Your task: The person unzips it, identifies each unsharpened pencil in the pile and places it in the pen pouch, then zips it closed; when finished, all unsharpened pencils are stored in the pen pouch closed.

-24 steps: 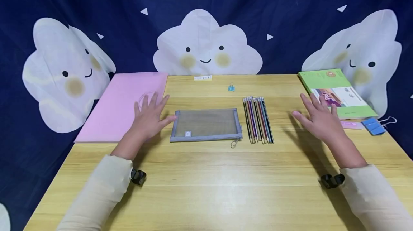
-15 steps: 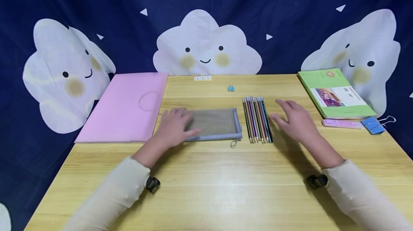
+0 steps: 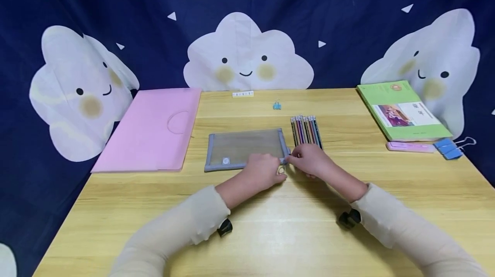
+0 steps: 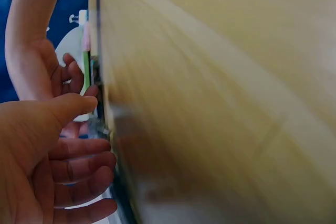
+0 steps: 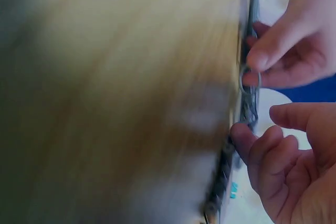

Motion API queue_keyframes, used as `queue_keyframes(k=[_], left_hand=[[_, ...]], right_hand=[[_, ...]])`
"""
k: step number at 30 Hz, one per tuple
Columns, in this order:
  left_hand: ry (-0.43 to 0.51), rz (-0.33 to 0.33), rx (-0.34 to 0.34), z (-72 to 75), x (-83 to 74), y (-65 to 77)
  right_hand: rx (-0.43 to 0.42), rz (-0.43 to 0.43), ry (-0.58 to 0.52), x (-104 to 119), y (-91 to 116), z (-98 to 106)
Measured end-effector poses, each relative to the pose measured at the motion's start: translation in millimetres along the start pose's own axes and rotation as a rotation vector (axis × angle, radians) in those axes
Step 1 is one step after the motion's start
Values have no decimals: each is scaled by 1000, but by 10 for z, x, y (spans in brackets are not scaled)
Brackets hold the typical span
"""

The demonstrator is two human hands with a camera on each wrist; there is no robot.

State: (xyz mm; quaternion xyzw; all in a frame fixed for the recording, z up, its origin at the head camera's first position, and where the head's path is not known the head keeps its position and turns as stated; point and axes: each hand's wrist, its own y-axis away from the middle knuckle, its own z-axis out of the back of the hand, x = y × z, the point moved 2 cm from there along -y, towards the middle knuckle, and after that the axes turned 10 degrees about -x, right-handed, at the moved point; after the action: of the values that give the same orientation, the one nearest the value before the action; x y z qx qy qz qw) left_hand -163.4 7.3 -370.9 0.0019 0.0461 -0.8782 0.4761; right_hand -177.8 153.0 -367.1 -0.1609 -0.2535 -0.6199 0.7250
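A grey mesh zipper pouch [image 3: 243, 144] lies flat mid-table, a metal ring [image 3: 282, 170] hanging from its zipper at the front right corner. My left hand [image 3: 260, 171] is over the pouch's front edge beside that ring. In the left wrist view its thumb and fingers stand apart around the zipper end. My right hand [image 3: 312, 160] reaches to the same corner, fingertips right at the pouch's edge. In the right wrist view its fingers are bent and the thumb is apart from them. Several pencils [image 3: 303, 129] lie side by side, their lower ends hidden behind my right hand.
A pink folder [image 3: 147, 131] lies at left. On the right are a green book [image 3: 414, 133], a pink slim case [image 3: 410, 147] and a large blue binder clip [image 3: 448, 148]. At the back sit a small blue binder clip [image 3: 276, 105] and a white strip [image 3: 242, 94].
Both hands have come inward from the sides and met at the pouch's front right corner. My left hand has crossed over the pouch to the right; the right hand has moved left across the pencils.
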Motion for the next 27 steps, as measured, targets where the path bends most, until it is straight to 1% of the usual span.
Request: queue_keyframes(k=[3,6,8,10,15,18,21,22,25,27], left_hand=[[-25,14,7,-29,-43,-49],[-24,9,-20,-29,-50,-58],[0,3,-39,-18,-42,-44],[31,-3,-69,0,-25,-18],[160,4,-125,52,49,48],[184,24,-131,78,112,100],[187,66,-117,104,189,161],[181,89,-106,117,226,189],[152,174,-81,154,370,288],[130,237,-65,187,497,371]], right_hand=[[18,-2,-7,31,-6,-49],[17,3,-31,46,-21,-68],[20,-4,-73,45,-29,-77],[27,-28,-165,34,-37,-82],[30,-150,-468,7,-44,-80],[38,-199,-580,2,-35,-88],[54,-217,-635,1,-22,-91],[60,-220,-648,2,-20,-91],[74,-229,-674,-12,-18,-82],[83,-228,-685,-22,-18,-68]])
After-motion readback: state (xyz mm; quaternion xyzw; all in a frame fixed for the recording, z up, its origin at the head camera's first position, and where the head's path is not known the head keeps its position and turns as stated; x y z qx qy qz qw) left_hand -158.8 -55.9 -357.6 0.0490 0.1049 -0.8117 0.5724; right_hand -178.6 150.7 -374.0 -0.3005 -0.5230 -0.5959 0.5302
